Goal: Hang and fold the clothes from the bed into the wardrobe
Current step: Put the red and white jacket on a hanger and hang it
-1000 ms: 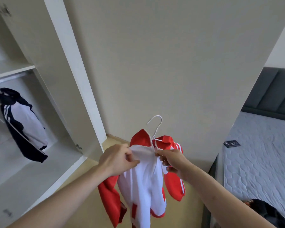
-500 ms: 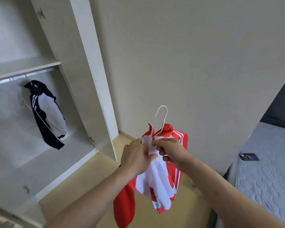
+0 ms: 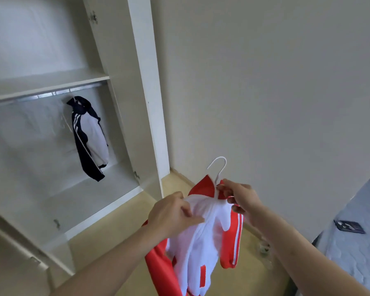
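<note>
A small red and white jacket point(image 3: 203, 248) hangs on a white hanger point(image 3: 219, 167) in front of me. My left hand point(image 3: 171, 212) pinches the white front near the collar. My right hand point(image 3: 241, 198) grips the hanger's neck and the red collar, with the hook sticking up above it. The open wardrobe point(image 3: 145, 103) stands to the left. A metal rail point(image 3: 41, 96) runs under its shelf, and a navy and white jacket point(image 3: 90, 137) hangs from the rail's right end.
The wardrobe's floor panel point(image 3: 73, 201) is bare below the navy jacket. A plain wall point(image 3: 265, 82) fills the middle. The bed's quilted mattress point(image 3: 355, 242) is at the right edge with a dark card point(image 3: 349, 226) on it. The wooden floor point(image 3: 115, 242) lies below.
My view has swung left, so the wardrobe interior and navy jacket sit more central. Both hands have shifted right and still hold the red jacket; its white front now faces me again.
</note>
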Available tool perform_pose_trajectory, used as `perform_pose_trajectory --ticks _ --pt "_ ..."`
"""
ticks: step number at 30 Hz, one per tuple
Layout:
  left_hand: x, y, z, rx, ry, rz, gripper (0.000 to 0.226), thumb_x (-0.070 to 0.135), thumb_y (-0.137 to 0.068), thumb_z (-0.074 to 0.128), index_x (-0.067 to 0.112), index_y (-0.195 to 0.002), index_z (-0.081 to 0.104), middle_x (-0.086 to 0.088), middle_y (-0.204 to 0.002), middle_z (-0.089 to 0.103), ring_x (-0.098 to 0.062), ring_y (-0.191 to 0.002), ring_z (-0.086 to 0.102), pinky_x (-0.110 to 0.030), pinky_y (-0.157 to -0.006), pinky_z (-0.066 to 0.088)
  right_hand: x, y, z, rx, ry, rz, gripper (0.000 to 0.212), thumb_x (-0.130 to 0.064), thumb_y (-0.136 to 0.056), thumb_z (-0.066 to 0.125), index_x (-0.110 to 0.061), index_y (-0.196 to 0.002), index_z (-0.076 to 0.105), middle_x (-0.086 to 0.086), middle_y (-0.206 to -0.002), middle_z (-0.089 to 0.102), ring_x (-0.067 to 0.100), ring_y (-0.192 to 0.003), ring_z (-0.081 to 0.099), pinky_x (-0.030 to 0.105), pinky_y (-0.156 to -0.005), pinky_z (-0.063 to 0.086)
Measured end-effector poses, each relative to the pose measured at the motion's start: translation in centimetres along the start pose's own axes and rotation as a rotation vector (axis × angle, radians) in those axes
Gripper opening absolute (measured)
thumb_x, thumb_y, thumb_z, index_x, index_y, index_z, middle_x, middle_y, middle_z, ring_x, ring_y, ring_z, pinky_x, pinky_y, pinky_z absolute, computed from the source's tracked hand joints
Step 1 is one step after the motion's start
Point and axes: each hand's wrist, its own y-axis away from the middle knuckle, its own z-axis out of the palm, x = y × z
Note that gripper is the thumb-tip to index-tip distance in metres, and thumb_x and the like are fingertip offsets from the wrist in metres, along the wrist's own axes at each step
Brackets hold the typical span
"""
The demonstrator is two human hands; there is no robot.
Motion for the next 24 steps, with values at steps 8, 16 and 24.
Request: perform_pose_trajectory --ticks 8,16,24 --pt "-7.4 2.1 -4.9 0.106 0.097 -0.129 0.045 0.055 -0.075 0.071 0.018 -0.057 0.052 0.005 -0.067 0.054 -0.010 -0.063 0.052 -0.021 -0.057 0.037 -0.1 -3.1 1.7 0.027 0.464 -0.394 0.013 -0.027 -0.092 0.069 -0.035 -0.084 0.075 -0.020 -0.082 0.074 -0.001 -0.070 0.066 0.026 -0.066 0.050" --pt "-16.7 -0.3 -11.5 0.160 0.192 -0.178 0.049 0.052 -0.076 0.068 0.019 -0.052 0.040 -0.003 -0.058 0.044 -0.012 -0.054 0.038 -0.033 -0.058 0.039 -1.5 -6.8 9.1 -0.391 0.752 -0.479 0.015 -0.034 -0.101 0.060 -0.041 -0.097 0.073 -0.028 -0.095 0.073 -0.009 -0.092 0.067 0.014 -0.080 0.046" --pt "-29.1 -3.3 -18.4 0.280 0.318 -0.220 0.061 0.053 -0.071 0.073 0.011 -0.057 0.031 0.006 -0.055 0.026 -0.009 -0.055 0.027 -0.024 -0.054 0.028 -5.4 -12.0 20.3 -0.530 0.779 -0.516 0.033 -0.033 -0.105 0.053 -0.013 -0.081 0.063 -0.008 -0.071 0.062 0.012 -0.067 0.056 0.036 -0.073 0.047"
